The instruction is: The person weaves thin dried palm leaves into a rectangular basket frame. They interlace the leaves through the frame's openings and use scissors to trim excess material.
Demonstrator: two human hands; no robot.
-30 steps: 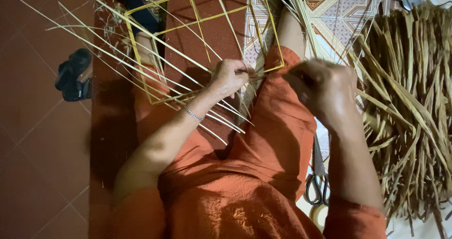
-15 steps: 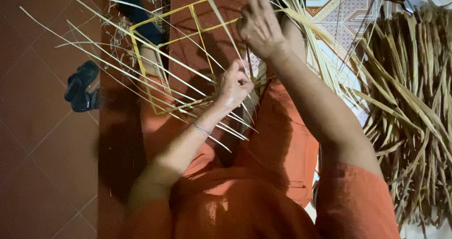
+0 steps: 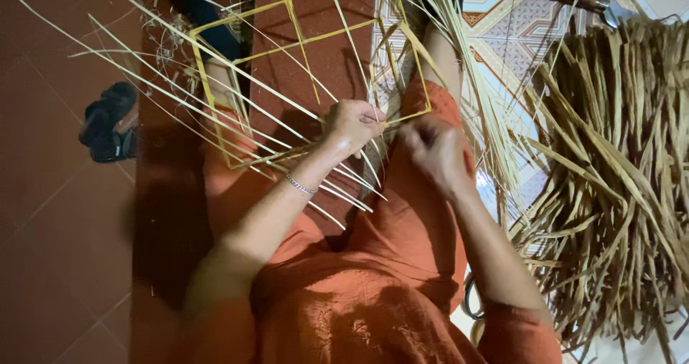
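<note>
A yellow bamboo frame [image 3: 215, 91] made of thin slats rests across my lap, with several pale strips [image 3: 237, 98] laid slantwise over it. My left hand [image 3: 353, 125] is closed on the frame's near edge, pinching strips there. A thin bracelet sits on that wrist. My right hand [image 3: 434, 149] is blurred, its fingers curled just right of the left hand at the frame's near right corner; whether it grips a strip I cannot tell. I wear orange clothes [image 3: 373, 285].
A big heap of dried brown leaf strips [image 3: 617, 177] lies on the right. A sheaf of fine pale fibres [image 3: 459, 55] runs down beside my right leg. A dark sandal [image 3: 108, 124] lies on the red tile floor at left. Scissor handles [image 3: 470, 299] show under my right arm.
My right hand was raised to the fibres at the top half a second ago and has come back down beside my left hand. The left hand stays on the frame's edge.
</note>
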